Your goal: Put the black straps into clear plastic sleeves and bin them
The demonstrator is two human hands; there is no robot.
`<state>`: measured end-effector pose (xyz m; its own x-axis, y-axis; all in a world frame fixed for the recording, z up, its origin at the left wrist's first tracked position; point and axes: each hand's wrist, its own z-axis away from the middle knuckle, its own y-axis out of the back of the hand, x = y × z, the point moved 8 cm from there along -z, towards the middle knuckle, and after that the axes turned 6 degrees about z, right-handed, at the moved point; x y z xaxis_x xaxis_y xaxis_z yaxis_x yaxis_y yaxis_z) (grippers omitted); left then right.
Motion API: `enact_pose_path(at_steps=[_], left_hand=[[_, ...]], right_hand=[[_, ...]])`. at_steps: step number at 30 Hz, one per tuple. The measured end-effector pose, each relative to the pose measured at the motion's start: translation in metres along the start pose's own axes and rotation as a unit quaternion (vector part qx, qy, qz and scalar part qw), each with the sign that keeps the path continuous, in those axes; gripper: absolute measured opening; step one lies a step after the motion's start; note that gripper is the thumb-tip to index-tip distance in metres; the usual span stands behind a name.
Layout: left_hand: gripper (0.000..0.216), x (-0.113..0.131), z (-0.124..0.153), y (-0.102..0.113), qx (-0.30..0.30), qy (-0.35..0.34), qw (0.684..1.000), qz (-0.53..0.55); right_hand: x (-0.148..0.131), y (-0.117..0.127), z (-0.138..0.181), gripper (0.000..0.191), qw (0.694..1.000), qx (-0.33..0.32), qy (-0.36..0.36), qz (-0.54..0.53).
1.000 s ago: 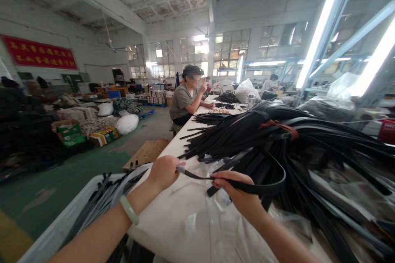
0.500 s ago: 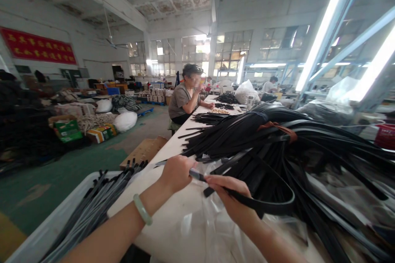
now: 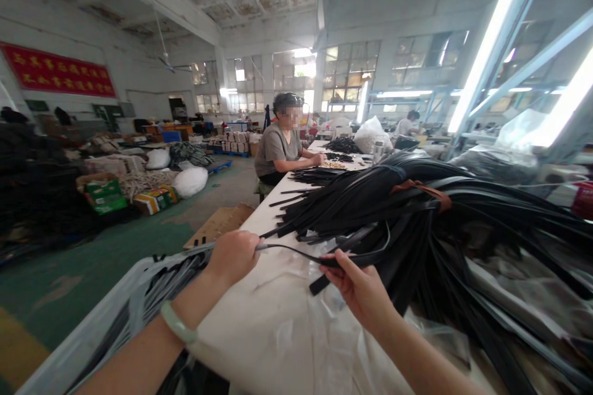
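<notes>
A black strap (image 3: 296,250) stretches between my two hands above the table, sagging slightly in the middle. My left hand (image 3: 235,255) is closed around one end, where the strap looks greyer. My right hand (image 3: 349,281) pinches it between thumb and fingers farther along, and the rest curves back toward the pile. Right of my right hand lies a big heap of black straps (image 3: 343,200), bound with a brown tie (image 3: 421,192). Below my left forearm, a pale bin (image 3: 92,327) holds many grey and black strips.
Clear plastic sheeting (image 3: 319,321) lies on the white table (image 3: 259,321). A co-worker (image 3: 280,145) sits along the table's left side, hands over small pieces. A cardboard box (image 3: 220,225) is on the floor at the left. Lit tube lamps on a blue frame (image 3: 523,68) stand at the right.
My left hand has moved left with the strap end, and my hands are farther apart. The strap's loop at the right has shrunk. The co-worker's raised hand has come down to the table.
</notes>
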<state>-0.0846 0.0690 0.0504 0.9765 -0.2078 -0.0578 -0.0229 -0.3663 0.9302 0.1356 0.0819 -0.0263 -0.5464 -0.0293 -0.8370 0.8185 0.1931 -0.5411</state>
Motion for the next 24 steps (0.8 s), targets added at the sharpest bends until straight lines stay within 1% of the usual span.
enact_pose_path(at_steps=[2, 5, 7, 10, 11, 12, 13, 14, 15, 16, 17, 18, 19, 20, 21, 22, 23, 24], left_hand=[[0.033, 0.006, 0.000, -0.002, 0.004, -0.002, 1.000, 0.002], [0.028, 0.018, -0.001, -0.004, 0.011, -0.010, 1.000, 0.009], [0.031, 0.021, -0.002, -0.002, 0.015, -0.015, 1.000, 0.012], [0.044, 0.014, -0.004, 0.002, 0.023, -0.010, 1.000, 0.003], [0.047, 0.010, -0.004, 0.002, 0.025, -0.006, 1.000, -0.002], [0.048, 0.006, -0.005, 0.003, 0.027, -0.001, 1.000, -0.010], [0.049, 0.002, -0.006, 0.003, 0.030, 0.006, 0.999, -0.018], [0.050, -0.002, -0.006, 0.003, 0.032, 0.013, 0.999, -0.025], [0.050, -0.005, -0.007, 0.003, 0.035, 0.021, 0.999, -0.032], [0.051, -0.008, -0.006, 0.002, 0.038, 0.028, 0.998, -0.038], [0.051, -0.009, -0.006, 0.002, 0.039, 0.032, 0.998, -0.041], [0.050, -0.008, -0.005, 0.000, 0.039, 0.030, 0.998, -0.043], [0.049, -0.005, -0.003, -0.001, 0.038, 0.022, 0.998, -0.044], [0.047, 0.000, 0.000, -0.003, 0.035, 0.010, 0.998, -0.044], [0.045, 0.008, 0.003, -0.005, 0.032, -0.004, 0.999, -0.042], [0.043, 0.016, 0.006, -0.006, 0.030, -0.017, 0.999, -0.040], [0.043, 0.024, 0.009, -0.007, 0.031, -0.025, 0.998, -0.038], [0.042, 0.031, 0.012, -0.007, 0.035, -0.029, 0.998, -0.035]], right_hand=[[0.001, -0.004, 0.002, 0.023, 1.000, -0.022, 0.009, 0.007], [-0.005, 0.000, 0.002, 0.020, 0.999, -0.021, 0.040, 0.027], [-0.011, 0.006, -0.002, 0.020, 0.998, -0.010, 0.057, 0.037], [-0.020, 0.013, -0.008, 0.022, 0.997, 0.004, 0.075, 0.034], [-0.021, 0.014, -0.009, 0.023, 0.997, 0.009, 0.068, 0.034], [-0.020, 0.015, -0.009, 0.024, 0.998, 0.013, 0.046, 0.037], [-0.016, 0.013, -0.008, 0.029, 0.999, 0.009, 0.006, 0.046], [-0.009, 0.009, -0.005, 0.038, 0.997, -0.013, -0.052, 0.062], [0.001, 0.001, 0.001, 0.051, 0.987, -0.061, -0.120, 0.086], [0.010, -0.009, 0.010, 0.063, 0.967, -0.130, -0.184, 0.118], [0.017, -0.019, 0.021, 0.070, 0.940, -0.207, -0.224, 0.154], [0.019, -0.028, 0.029, 0.071, 0.918, -0.265, -0.225, 0.193], [0.016, -0.032, 0.032, 0.066, 0.910, -0.288, -0.182, 0.237], [0.008, -0.034, 0.030, 0.056, 0.911, -0.274, -0.103, 0.289], [-0.004, -0.034, 0.027, 0.045, 0.907, -0.237, -0.001, 0.347], [-0.015, -0.035, 0.027, 0.037, 0.887, -0.196, 0.101, 0.405], [-0.020, -0.038, 0.030, 0.036, 0.853, -0.169, 0.180, 0.460], [-0.020, -0.042, 0.033, 0.038, 0.815, -0.163, 0.227, 0.509]])
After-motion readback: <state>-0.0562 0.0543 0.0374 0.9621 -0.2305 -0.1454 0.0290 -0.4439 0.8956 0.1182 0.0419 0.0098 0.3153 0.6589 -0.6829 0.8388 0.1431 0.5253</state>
